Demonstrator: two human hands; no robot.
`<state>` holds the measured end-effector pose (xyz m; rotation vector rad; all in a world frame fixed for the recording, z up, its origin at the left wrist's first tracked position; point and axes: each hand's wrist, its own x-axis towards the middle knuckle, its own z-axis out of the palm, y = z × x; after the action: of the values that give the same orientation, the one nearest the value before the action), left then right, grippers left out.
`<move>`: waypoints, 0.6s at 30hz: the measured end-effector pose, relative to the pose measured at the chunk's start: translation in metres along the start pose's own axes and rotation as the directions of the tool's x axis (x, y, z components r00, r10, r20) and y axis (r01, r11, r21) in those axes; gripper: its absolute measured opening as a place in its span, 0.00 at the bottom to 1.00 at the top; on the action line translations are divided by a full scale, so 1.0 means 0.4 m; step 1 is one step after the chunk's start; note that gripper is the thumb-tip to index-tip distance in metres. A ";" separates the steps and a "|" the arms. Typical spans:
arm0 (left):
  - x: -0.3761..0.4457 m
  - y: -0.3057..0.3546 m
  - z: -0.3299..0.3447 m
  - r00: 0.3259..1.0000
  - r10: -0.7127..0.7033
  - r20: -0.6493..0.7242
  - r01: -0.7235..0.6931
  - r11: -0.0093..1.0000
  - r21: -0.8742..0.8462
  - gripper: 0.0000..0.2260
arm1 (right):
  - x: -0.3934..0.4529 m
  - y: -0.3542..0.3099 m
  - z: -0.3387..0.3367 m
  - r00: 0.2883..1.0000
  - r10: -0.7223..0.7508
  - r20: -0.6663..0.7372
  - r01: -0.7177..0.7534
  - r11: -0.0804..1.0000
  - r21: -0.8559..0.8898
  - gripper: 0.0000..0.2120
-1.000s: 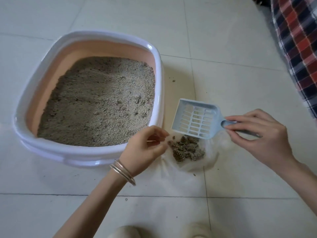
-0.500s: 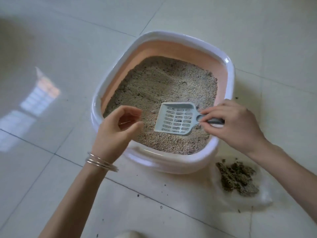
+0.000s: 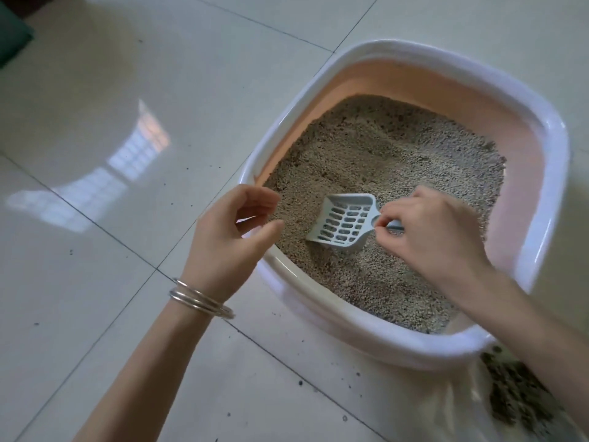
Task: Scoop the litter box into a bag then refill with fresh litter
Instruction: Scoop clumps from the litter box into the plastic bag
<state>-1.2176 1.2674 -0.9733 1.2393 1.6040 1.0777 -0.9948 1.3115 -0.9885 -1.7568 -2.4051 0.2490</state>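
A pale tiled floor [image 3: 95,314] filled the view, glossy enough to carry a window's reflection, with a few dark crumbs scattered on it. On it sat a large litter box [image 3: 551,173], white-rimmed with peach inner walls, holding a deep bed of grey-beige litter [image 3: 398,161] that was furrowed and uneven. At the lower right edge, just beside the box's near corner, lay a clear plastic bag [image 3: 462,406] on the floor with a heap of dark scooped waste [image 3: 516,393] inside it.

The person's left hand [image 3: 229,237], with thin metal bangles [image 3: 199,298] on the wrist, hovered over the box's near-left rim with fingers loosely curled, holding nothing. The right hand [image 3: 436,234] reached in from the right and pinched the short handle of a pale blue slotted scoop [image 3: 344,223], its fingers curled around the handle. The scoop's blade rested in the litter near the front of the box, tilted with its open edge dipping downwards and to the left; its slots looked mostly clear.

The step in hand appeared to be scooping, with sifting for another clump about to begin. The next move would likely call for pushing the scoop under the litter, lifting and shaking it so loose grains fall through, then carrying any clump right to the bag. Refilling looked to be some way off.
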 end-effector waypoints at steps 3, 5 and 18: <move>0.015 -0.008 0.001 1.000 -0.003 0.000 0.003 1.000 -0.004 0.10 | 0.043 -0.024 0.014 1.000 0.014 0.026 -0.014 1.000 -0.007 0.07; 0.020 -0.015 0.001 1.000 -0.010 0.000 0.010 1.000 -0.005 0.10 | 0.072 -0.041 0.019 1.000 0.002 0.031 -0.001 1.000 -0.020 0.08; 0.033 -0.032 -0.010 0.999 -0.039 0.030 0.041 0.996 -0.075 0.10 | 0.152 -0.040 0.124 1.000 -0.028 0.012 0.023 0.956 0.293 0.06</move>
<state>-1.2272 1.2776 -0.9857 1.1633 1.5465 1.0811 -1.0390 1.3627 -1.0316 -1.5947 -2.2593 0.5855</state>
